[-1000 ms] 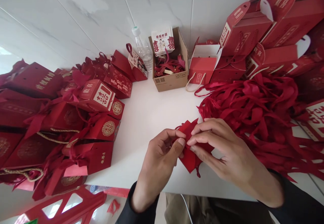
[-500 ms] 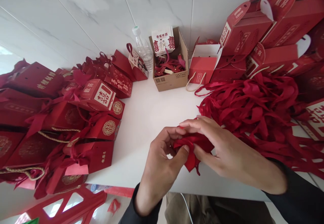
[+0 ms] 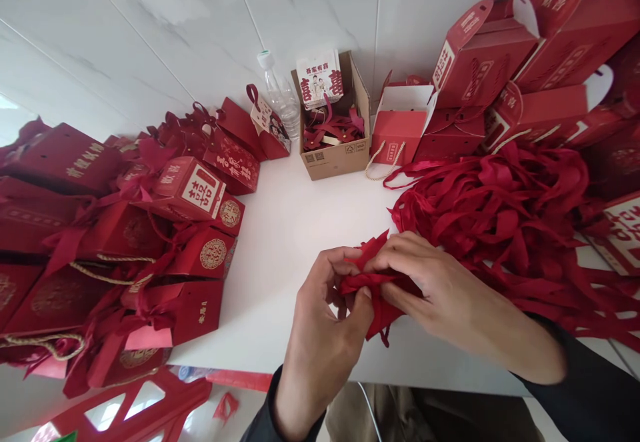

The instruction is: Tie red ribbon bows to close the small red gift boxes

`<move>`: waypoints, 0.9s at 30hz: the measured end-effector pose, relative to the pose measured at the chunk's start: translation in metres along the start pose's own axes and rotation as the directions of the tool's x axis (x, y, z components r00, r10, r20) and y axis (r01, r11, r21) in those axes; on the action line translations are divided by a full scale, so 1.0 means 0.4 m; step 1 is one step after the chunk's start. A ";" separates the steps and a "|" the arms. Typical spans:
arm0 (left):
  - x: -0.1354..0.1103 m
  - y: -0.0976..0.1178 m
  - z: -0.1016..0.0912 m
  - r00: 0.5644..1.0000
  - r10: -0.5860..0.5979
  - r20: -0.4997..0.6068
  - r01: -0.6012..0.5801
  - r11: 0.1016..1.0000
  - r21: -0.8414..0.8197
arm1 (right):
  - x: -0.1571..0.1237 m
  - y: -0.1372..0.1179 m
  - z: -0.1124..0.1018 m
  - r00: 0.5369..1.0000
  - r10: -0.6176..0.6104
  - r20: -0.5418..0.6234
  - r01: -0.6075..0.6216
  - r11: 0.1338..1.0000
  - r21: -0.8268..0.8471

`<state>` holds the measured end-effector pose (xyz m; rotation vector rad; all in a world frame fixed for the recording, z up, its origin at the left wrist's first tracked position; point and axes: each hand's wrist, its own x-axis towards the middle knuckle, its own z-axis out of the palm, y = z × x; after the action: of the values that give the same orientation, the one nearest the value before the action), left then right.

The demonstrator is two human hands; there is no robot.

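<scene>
A red ribbon [image 3: 361,282] is pinched between the fingers of both hands, over the front part of the white table. Beneath it sits a small red box [image 3: 383,319], mostly covered by my hands, with a thin dark red strand at its lower edge. My left hand [image 3: 333,315] grips the ribbon between thumb and bent fingers. From the other side my right hand [image 3: 425,279] pinches the ribbon, its fingertips close to those of the left. How the ribbon passes round the box is hidden.
A large heap of red ribbons [image 3: 500,209] lies to the right, below stacked red gift boxes [image 3: 490,62]. Finished-looking red boxes with bows [image 3: 190,189] crowd the left. At the back stand a cardboard box [image 3: 335,159], a plastic bottle [image 3: 283,102] and an open red box [image 3: 397,132].
My right fingers have drawn together and lowered onto the ribbon, uncovering more red material behind them. My left hand keeps nearly the same place. The view has shifted slightly.
</scene>
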<state>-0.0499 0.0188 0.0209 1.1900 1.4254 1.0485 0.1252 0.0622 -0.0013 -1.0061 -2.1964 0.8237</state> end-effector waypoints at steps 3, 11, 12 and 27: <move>0.000 -0.007 0.000 1.000 0.010 0.013 -0.011 0.999 0.051 | 0.001 -0.001 0.002 1.000 0.013 -0.009 -0.013 1.000 0.011; -0.003 -0.025 0.006 0.998 0.034 -0.049 -0.024 0.984 0.179 | 0.000 -0.018 0.002 0.992 0.129 0.018 -0.130 0.988 0.087; -0.003 -0.026 0.006 0.998 0.042 -0.047 -0.032 0.982 0.188 | 0.000 -0.018 0.002 0.991 0.133 0.021 -0.135 0.986 0.094; -0.009 -0.044 0.036 0.928 0.345 -0.138 -0.237 0.835 0.496 | -0.004 -0.033 0.007 0.988 0.144 0.053 -0.149 0.981 0.121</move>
<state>-0.0381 0.0130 0.0018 1.7334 1.7808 1.1008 0.1183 0.0530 0.0058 -1.1068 -2.0975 1.0454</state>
